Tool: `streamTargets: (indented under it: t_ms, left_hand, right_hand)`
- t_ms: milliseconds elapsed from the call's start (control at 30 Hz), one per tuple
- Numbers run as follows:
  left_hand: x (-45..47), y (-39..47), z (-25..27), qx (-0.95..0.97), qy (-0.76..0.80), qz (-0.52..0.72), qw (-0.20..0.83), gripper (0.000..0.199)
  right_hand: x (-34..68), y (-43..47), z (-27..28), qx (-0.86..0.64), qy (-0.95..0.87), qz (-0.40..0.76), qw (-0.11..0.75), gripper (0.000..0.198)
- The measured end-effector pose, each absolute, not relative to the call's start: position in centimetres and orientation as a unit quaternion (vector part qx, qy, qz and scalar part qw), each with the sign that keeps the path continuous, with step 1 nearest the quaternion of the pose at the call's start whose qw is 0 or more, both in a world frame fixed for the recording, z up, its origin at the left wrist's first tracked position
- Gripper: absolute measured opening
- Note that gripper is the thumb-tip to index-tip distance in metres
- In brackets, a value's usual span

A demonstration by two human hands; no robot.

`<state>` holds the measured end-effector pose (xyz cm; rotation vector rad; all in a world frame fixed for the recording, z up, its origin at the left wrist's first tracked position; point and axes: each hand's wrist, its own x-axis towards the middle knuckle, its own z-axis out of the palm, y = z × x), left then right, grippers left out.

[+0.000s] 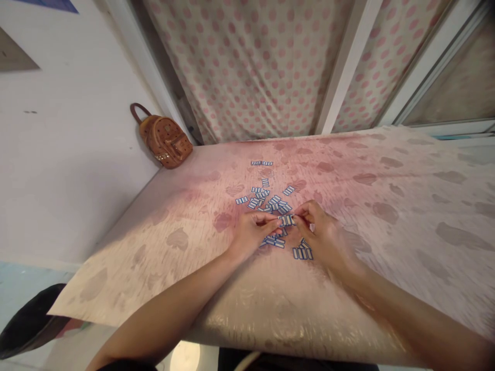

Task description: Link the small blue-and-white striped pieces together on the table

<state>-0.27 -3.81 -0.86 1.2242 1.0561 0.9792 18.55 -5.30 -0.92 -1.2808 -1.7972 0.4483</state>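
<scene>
Between my two hands is a small flat piece (286,220) with pale panels and blue edges. My left hand (255,232) pinches its left end between thumb and fingers. On its right end, my right hand (315,224) has its thumb and fingertips closed. A loose pile of similar blue-edged pieces (275,203) lies just beyond and under my hands. More of them (303,253) rest below my right hand, and a short row (262,163) lies farther back. What the pieces are exactly is too small to tell.
A patterned pinkish cloth (410,206) covers the table. At its far left corner a brown mini backpack (166,139) leans by the white wall (69,154). Behind the table hangs a polka-dot curtain (263,67). A black rounded object (34,317) is at the lower left.
</scene>
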Motion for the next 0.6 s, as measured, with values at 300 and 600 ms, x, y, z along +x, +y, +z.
streamTargets:
  t_ms: [300,600]
  left_hand:
    - [-0.07,-3.96,-0.94,0.514,0.451,0.413,0.602,0.027]
    - [-0.13,-3.85,-0.82,0.497,0.452,0.425,0.607,0.027]
  right_hand:
    - [18.10,-5.48,-0.87,-0.508,-0.721,0.182,0.435,0.004]
    - [18.20,-5.42,-1.24,-0.505,-0.732,0.181,0.420,0.002]
